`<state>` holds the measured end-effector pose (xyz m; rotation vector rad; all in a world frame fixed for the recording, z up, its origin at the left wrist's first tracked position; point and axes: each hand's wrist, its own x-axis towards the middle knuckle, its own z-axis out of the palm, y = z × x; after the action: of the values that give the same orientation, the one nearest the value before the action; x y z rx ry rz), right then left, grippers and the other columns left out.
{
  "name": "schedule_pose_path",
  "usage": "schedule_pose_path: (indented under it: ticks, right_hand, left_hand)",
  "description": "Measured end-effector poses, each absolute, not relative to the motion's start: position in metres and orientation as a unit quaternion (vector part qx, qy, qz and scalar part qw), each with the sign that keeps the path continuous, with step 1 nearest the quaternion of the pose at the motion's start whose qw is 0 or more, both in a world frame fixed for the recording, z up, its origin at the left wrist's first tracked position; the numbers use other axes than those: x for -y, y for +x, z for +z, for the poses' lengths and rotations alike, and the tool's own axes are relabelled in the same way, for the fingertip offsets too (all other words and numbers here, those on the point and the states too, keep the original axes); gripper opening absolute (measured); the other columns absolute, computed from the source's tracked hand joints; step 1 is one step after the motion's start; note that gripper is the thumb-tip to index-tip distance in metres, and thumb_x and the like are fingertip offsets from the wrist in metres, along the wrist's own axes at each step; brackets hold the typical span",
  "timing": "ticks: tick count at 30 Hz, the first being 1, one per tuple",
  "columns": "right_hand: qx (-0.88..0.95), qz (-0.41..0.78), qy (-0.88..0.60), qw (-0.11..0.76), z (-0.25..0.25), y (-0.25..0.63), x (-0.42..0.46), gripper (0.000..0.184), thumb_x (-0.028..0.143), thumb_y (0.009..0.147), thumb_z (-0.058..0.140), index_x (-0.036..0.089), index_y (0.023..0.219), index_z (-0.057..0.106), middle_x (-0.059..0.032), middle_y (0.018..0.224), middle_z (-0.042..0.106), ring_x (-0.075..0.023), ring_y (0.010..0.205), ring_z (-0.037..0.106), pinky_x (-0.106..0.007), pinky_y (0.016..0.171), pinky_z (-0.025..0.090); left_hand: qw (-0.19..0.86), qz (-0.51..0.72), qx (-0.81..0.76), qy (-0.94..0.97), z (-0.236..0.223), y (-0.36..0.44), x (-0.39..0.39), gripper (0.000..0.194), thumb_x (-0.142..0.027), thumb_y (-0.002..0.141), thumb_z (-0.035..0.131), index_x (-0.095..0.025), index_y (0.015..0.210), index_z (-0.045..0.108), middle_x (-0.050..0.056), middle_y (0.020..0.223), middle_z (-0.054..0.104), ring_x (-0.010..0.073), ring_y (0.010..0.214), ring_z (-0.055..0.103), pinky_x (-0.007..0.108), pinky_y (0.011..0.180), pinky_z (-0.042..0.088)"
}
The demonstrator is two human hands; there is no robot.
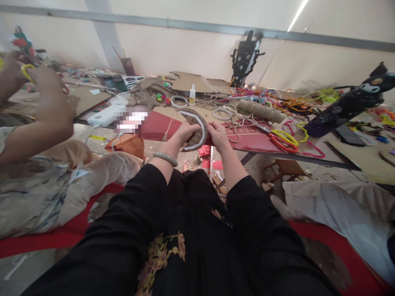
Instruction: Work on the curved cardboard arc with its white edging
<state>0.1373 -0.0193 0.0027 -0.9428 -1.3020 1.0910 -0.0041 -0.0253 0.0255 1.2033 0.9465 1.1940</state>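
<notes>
Both my hands hold a curved piece of brown cardboard [195,127] with a white strip along its outer edge, just in front of the table edge. My left hand [182,135], with a pale green bangle [165,158] on the wrist, grips its lower left side with closed fingers. My right hand [217,135] pinches its right edge. My knees in black trousers [197,230] fill the foreground.
A low table [308,158] carries a red sheet [249,139], scissors [282,139] with red and yellow handles, a twine roll [261,110], a glue bottle [192,94], pipe cleaners and cardboard. Another person's arm [33,107] is at left; someone's pale-trousered leg [339,209] at right.
</notes>
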Motion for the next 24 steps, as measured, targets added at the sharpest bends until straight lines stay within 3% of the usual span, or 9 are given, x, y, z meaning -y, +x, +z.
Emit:
schedule_pose_path:
  ticks: [17, 24]
  right_hand:
    - [0.548, 0.474, -0.397, 0.564, 0.0074, 0.1336, 0.0226, 0.035, 0.05, 0.064, 0.071, 0.019, 0.074, 0.058, 0.004, 0.063, 0.06, -0.0109, 0.059, 0.055, -0.027, 0.062, 0.049]
    - [0.541, 0.466, -0.397, 0.577, 0.0071, 0.1352, 0.0231, 0.03, 0.045, 0.065, 0.069, 0.019, 0.076, 0.06, 0.0034, 0.065, 0.061, -0.0114, 0.061, 0.055, -0.028, 0.063, 0.049]
  left_hand:
    - [0.572, 0.573, -0.39, 0.439, 0.0196, -0.0028, 0.0198, 0.021, -0.028, 0.061, 0.071, -0.014, 0.074, 0.063, 0.002, 0.066, 0.065, 0.0159, 0.063, 0.062, 0.028, 0.063, 0.05]
    - [0.531, 0.521, -0.419, 0.52, 0.0229, -0.002, 0.0228, 0.023, -0.028, 0.058, 0.073, -0.012, 0.074, 0.066, 0.002, 0.067, 0.066, 0.0129, 0.061, 0.059, 0.025, 0.06, 0.046]
